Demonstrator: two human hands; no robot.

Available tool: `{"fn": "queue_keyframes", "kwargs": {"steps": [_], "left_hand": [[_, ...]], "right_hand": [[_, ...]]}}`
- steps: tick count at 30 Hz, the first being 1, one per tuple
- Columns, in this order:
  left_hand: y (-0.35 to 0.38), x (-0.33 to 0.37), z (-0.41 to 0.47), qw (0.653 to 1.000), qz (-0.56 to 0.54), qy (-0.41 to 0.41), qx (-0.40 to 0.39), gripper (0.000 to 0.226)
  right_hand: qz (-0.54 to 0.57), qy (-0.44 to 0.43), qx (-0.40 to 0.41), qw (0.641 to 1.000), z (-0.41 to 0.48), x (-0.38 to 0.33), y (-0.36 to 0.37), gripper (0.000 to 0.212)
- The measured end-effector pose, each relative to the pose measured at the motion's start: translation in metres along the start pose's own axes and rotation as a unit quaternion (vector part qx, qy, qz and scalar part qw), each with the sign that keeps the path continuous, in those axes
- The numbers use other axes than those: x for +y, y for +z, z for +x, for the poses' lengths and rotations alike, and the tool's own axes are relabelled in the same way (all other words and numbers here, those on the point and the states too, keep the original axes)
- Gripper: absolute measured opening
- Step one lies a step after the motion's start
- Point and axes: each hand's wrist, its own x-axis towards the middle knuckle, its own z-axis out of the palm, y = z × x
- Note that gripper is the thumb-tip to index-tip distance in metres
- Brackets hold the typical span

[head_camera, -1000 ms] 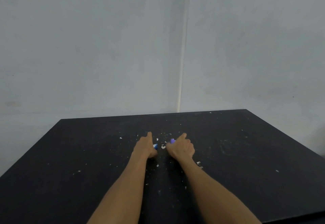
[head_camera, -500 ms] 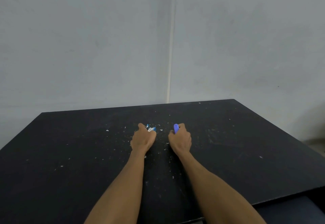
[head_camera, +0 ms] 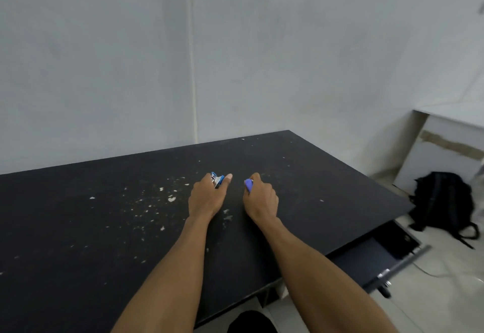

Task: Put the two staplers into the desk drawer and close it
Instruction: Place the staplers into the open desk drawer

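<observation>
Both my hands are over the middle of the black desk top. My left hand is closed around a small blue and silver stapler, whose front end sticks out past my fingers. My right hand is closed around a small purple stapler; only its tip shows. The dark desk drawer stands pulled open under the desk's right front edge, with a metal bar handle along its front. What lies inside the drawer is mostly hidden.
White flecks are scattered over the desk top. A black backpack lies on the tiled floor to the right of the desk, beside a white cabinet. Grey walls meet in a corner behind the desk.
My hands have closed on the two staplers and lifted them slightly off the desk. My view has swung right, bringing the open drawer and the backpack into sight.
</observation>
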Motion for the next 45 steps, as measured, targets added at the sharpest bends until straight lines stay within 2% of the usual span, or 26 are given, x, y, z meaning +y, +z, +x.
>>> {"fn": "queue_keyframes", "kwargs": {"steps": [5, 15, 21, 24, 26, 30, 31, 35, 37, 41, 45], "left_hand": [[0.035, 0.030, -0.015, 0.998, 0.054, 0.043, 0.008, 0.056], [0.094, 0.097, -0.055, 0.989, 0.069, 0.131, -0.024, 0.065], [0.122, 0.136, -0.078, 0.983, 0.055, 0.170, -0.043, 0.064], [0.134, 0.152, -0.089, 0.980, 0.052, 0.188, -0.048, 0.062], [0.142, 0.161, -0.097, 0.977, 0.056, 0.199, -0.055, 0.061], [0.154, 0.168, -0.104, 0.973, 0.063, 0.214, -0.060, 0.057], [0.157, 0.168, -0.106, 0.972, 0.063, 0.217, -0.061, 0.057], [0.164, 0.163, -0.107, 0.973, 0.048, 0.215, -0.066, 0.060], [0.165, 0.163, -0.108, 0.974, 0.040, 0.212, -0.070, 0.061], [0.163, 0.164, -0.111, 0.970, 0.039, 0.226, -0.074, 0.058], [0.162, 0.169, -0.120, 0.961, 0.022, 0.263, -0.085, 0.039]], "right_hand": [[-0.058, 0.035, 0.023, 0.997, -0.009, 0.043, -0.038, 0.005], [-0.090, 0.132, 0.135, 0.978, -0.036, 0.131, -0.116, 0.009], [-0.078, 0.204, 0.205, 0.954, -0.057, 0.176, -0.148, 0.006], [-0.069, 0.267, 0.237, 0.931, -0.068, 0.195, -0.152, 0.011], [-0.055, 0.313, 0.221, 0.922, -0.073, 0.206, -0.150, 0.021], [-0.031, 0.387, 0.118, 0.914, -0.077, 0.219, -0.144, 0.062], [-0.039, 0.384, 0.096, 0.917, -0.078, 0.222, -0.142, 0.062], [-0.118, 0.324, 0.032, 0.938, -0.077, 0.229, -0.137, 0.034], [-0.145, 0.290, 0.008, 0.946, -0.078, 0.231, -0.135, 0.026], [-0.226, 0.236, -0.047, 0.944, -0.085, 0.232, -0.129, 0.033], [-0.257, 0.213, -0.080, 0.939, -0.089, 0.238, -0.125, 0.033]]}}
